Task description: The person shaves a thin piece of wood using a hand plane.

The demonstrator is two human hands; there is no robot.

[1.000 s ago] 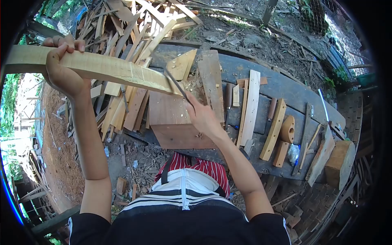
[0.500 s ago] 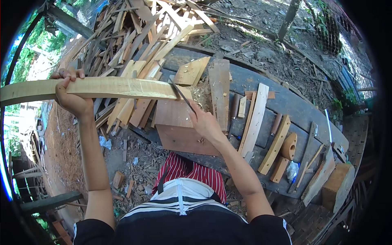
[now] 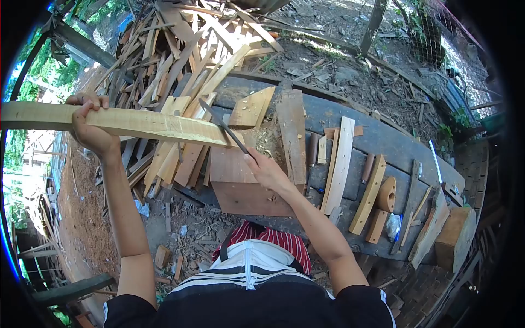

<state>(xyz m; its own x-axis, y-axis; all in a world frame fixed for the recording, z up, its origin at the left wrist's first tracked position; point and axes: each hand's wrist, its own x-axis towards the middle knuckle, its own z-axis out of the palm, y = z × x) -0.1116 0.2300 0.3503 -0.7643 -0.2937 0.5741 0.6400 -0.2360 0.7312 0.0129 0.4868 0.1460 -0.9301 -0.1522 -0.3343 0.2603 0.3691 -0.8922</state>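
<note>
My left hand (image 3: 90, 128) grips a long, pale, slightly curved wooden strip (image 3: 136, 124) and holds it out level at upper left. The strip's near end rests on a square wooden block (image 3: 240, 180) at the bench edge. My right hand (image 3: 265, 169) holds a dark, narrow blade (image 3: 221, 126) that slants up to the left and lies against the strip close to its near end. Pale shavings (image 3: 268, 143) lie on the block beside the blade.
A long dark workbench (image 3: 361, 123) carries boards, a flat slat (image 3: 339, 161), a wooden plane body (image 3: 385, 194) and small handled tools. A heap of offcut planks (image 3: 180, 60) lies beyond the strip. A log block (image 3: 454, 232) stands at right. Chips litter the ground below.
The blade has slid up and to the left along the strip's end, and my right hand moved slightly left with it. The view shifted a little; my left hand keeps its grip.
</note>
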